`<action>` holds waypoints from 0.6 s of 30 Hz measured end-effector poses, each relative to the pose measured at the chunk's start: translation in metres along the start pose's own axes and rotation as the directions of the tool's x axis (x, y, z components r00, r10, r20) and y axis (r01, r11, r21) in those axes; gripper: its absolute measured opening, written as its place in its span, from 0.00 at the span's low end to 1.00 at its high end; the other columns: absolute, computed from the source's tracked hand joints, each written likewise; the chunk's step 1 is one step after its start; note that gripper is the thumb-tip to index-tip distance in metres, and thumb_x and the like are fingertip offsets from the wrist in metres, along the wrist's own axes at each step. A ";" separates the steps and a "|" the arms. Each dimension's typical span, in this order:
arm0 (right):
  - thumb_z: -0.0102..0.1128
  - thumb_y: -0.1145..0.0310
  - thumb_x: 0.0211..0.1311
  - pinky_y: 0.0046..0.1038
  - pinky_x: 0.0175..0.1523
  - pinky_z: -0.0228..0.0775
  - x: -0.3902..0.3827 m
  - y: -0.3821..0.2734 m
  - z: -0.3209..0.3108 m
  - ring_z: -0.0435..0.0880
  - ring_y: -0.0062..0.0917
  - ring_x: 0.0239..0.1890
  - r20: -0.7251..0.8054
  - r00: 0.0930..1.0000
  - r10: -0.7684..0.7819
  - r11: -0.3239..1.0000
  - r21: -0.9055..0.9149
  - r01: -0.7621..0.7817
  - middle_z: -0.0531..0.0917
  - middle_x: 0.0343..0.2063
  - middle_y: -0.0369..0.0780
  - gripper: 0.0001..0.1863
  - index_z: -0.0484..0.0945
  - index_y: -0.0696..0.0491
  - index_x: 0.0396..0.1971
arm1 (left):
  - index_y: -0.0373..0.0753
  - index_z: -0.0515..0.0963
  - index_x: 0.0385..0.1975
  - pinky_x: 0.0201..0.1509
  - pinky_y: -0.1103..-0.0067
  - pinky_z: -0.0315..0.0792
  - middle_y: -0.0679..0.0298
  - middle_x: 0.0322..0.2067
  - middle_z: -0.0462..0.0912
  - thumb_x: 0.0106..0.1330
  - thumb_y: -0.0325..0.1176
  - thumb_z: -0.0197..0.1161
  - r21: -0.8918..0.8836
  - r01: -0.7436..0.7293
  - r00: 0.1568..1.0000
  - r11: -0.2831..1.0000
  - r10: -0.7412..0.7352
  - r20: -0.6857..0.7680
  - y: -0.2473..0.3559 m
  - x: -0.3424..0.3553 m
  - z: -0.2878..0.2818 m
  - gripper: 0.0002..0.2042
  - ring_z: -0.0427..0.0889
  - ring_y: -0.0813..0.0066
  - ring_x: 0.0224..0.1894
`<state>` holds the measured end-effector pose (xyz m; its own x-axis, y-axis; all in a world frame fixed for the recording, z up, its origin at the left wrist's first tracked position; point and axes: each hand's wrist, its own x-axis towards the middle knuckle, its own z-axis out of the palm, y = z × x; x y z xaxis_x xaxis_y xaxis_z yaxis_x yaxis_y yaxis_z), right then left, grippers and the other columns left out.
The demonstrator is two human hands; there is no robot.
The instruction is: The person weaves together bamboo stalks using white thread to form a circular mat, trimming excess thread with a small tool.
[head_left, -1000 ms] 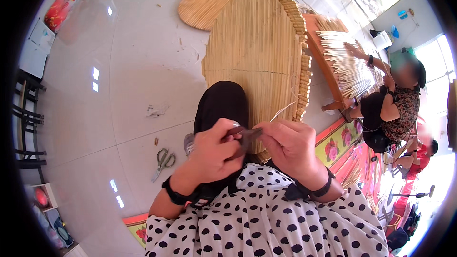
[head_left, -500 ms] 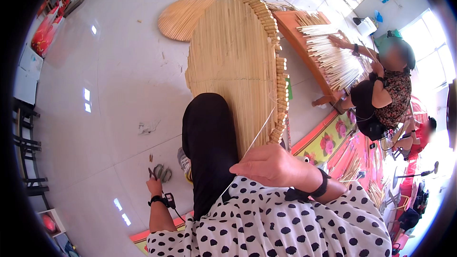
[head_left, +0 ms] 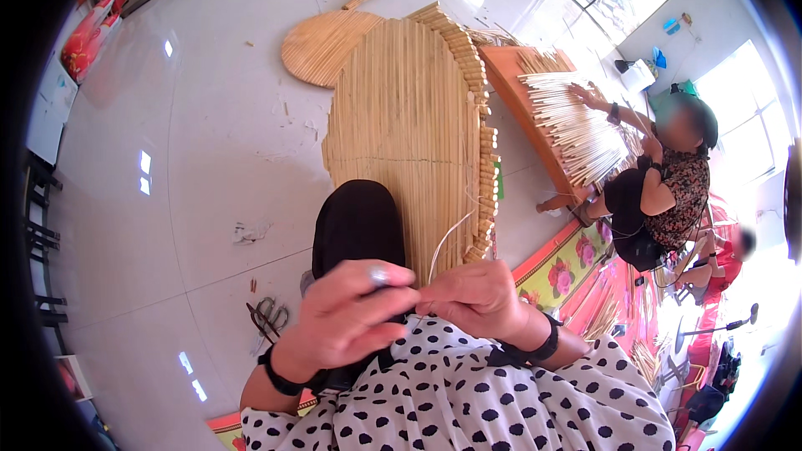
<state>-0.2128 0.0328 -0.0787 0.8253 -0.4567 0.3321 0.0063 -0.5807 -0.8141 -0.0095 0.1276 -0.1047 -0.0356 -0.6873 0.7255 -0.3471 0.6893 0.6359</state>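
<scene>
Head view: the white strand (head_left: pixel 445 238) curves down from the lower right edge of the stalk panel (head_left: pixel 409 108) to the right hand (head_left: pixel 480 294), lower centre of the frame. That hand's grip is pinched together on the strand, thumb against finger. The left hand (head_left: pixel 355 317) is blurred beside it, fingers loosely bent, one fingertip close to the pinch — from here I can't tell whether its grip has caught anything.

The panel fills the middle, running from upper centre down behind the dark-clothed knee (head_left: pixel 361 221), with a row of short stalk ends along its right side. I'd judge it light for its size, stiff along the stalks but readier to give across them; the flat of both long sides would be the place to hold it, not those stubby ends. The strand looks thin, limp and nearly weightless, so a fingertip pinch near its end suits it — pulled hard, it might slip or snap.

Scissors (head_left: pixel 269 317) show at lower left; at upper right, a co-worker (head_left: pixel 685 192) reaches over stalks (head_left: pixel 576 121) on the worktop (head_left: pixel 503 75).
</scene>
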 end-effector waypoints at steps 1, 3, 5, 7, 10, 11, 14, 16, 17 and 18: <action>0.66 0.82 0.51 0.24 0.32 0.77 0.000 -0.001 0.000 0.86 0.30 0.27 -0.021 1.000 -0.005 1.000 -0.024 0.005 0.85 0.25 0.41 0.11 0.83 0.57 0.36 | 0.33 0.83 0.39 0.42 0.75 0.79 0.57 0.42 0.79 0.53 0.28 0.71 0.005 -0.053 0.999 0.999 0.053 -0.001 0.002 0.008 0.011 0.13 0.82 0.61 0.40; 0.67 0.81 0.50 0.24 0.32 0.77 -0.006 0.001 -0.002 0.86 0.31 0.28 -0.030 0.999 -0.011 0.998 -0.059 0.009 0.85 0.25 0.41 0.11 0.83 0.57 0.35 | 0.35 0.83 0.37 0.37 0.76 0.79 0.57 0.40 0.79 0.50 0.25 0.72 0.058 -0.115 0.991 0.992 0.118 -0.063 -0.005 0.010 0.030 0.13 0.82 0.63 0.37; 0.68 0.81 0.48 0.26 0.31 0.77 -0.011 0.000 -0.004 0.86 0.32 0.28 -0.041 0.999 -0.011 0.992 -0.126 0.006 0.85 0.27 0.41 0.11 0.83 0.57 0.34 | 0.37 0.84 0.37 0.34 0.77 0.79 0.58 0.40 0.80 0.48 0.24 0.71 0.042 -0.140 0.986 0.989 0.143 -0.090 -0.011 0.010 0.040 0.13 0.83 0.64 0.35; 0.67 0.82 0.46 0.28 0.31 0.76 -0.011 -0.001 0.001 0.86 0.32 0.29 -0.248 0.959 -0.136 0.956 -0.288 0.061 0.85 0.30 0.42 0.13 0.83 0.57 0.35 | 0.36 0.82 0.35 0.36 0.77 0.78 0.58 0.40 0.80 0.50 0.24 0.70 0.031 -0.090 0.990 0.995 0.092 -0.107 -0.007 0.014 0.040 0.11 0.82 0.62 0.34; 0.67 0.80 0.47 0.25 0.27 0.72 -0.016 0.012 0.001 0.81 0.26 0.23 -0.575 0.811 -0.106 0.821 -0.511 -0.255 0.82 0.28 0.40 0.13 0.80 0.56 0.35 | 0.34 0.77 0.36 0.37 0.78 0.76 0.56 0.37 0.81 0.61 0.24 0.63 -0.223 0.061 0.991 0.973 -0.086 -0.104 -0.011 0.009 0.035 0.06 0.81 0.65 0.33; 0.67 0.79 0.47 0.24 0.27 0.71 -0.016 0.018 -0.001 0.79 0.25 0.21 -0.669 0.741 -0.063 0.786 -0.491 -0.376 0.81 0.27 0.40 0.14 0.79 0.56 0.36 | 0.33 0.75 0.36 0.37 0.79 0.76 0.57 0.35 0.81 0.64 0.24 0.61 -0.318 0.098 0.984 0.943 -0.139 -0.112 -0.012 0.008 0.034 0.04 0.81 0.67 0.33; 0.68 0.76 0.48 0.22 0.25 0.67 -0.010 0.029 -0.003 0.75 0.20 0.20 -0.753 0.625 0.206 0.819 -0.217 -0.531 0.79 0.26 0.37 0.15 0.75 0.56 0.38 | 0.32 0.73 0.36 0.36 0.81 0.74 0.58 0.31 0.80 0.69 0.25 0.56 -0.565 0.247 0.937 0.787 -0.343 -0.068 -0.010 0.003 0.023 0.03 0.80 0.73 0.31; 0.68 0.74 0.49 0.22 0.24 0.67 -0.009 0.035 0.001 0.75 0.19 0.19 -0.773 0.586 0.241 0.822 -0.159 -0.547 0.79 0.25 0.37 0.17 0.74 0.56 0.39 | 0.31 0.73 0.36 0.33 0.82 0.73 0.61 0.28 0.78 0.71 0.24 0.52 -0.504 0.399 0.891 0.766 -0.454 0.015 -0.007 0.000 0.003 0.04 0.78 0.78 0.28; 0.68 0.73 0.49 0.22 0.24 0.67 -0.009 0.037 0.001 0.75 0.18 0.19 -0.784 0.565 0.258 0.821 -0.130 -0.556 0.79 0.24 0.36 0.17 0.74 0.56 0.40 | 0.30 0.72 0.36 0.30 0.83 0.71 0.61 0.28 0.78 0.71 0.23 0.51 -0.430 0.411 0.891 0.804 -0.453 0.004 -0.010 -0.006 -0.006 0.03 0.77 0.79 0.27; 0.68 0.73 0.50 0.22 0.24 0.67 -0.010 0.040 0.000 0.74 0.18 0.18 -0.766 0.582 0.274 0.797 -0.158 -0.583 0.79 0.23 0.36 0.16 0.74 0.56 0.39 | 0.31 0.73 0.37 0.29 0.83 0.71 0.61 0.28 0.78 0.70 0.22 0.52 -0.401 0.421 0.884 0.814 -0.466 -0.017 -0.010 -0.011 -0.016 0.03 0.77 0.79 0.27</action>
<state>-0.2213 0.0140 -0.1144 0.0495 -0.9410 0.3348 -0.5653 -0.3028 -0.7673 0.0090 0.1322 -0.1148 0.1465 -0.9254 0.3496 0.0782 0.3632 0.9284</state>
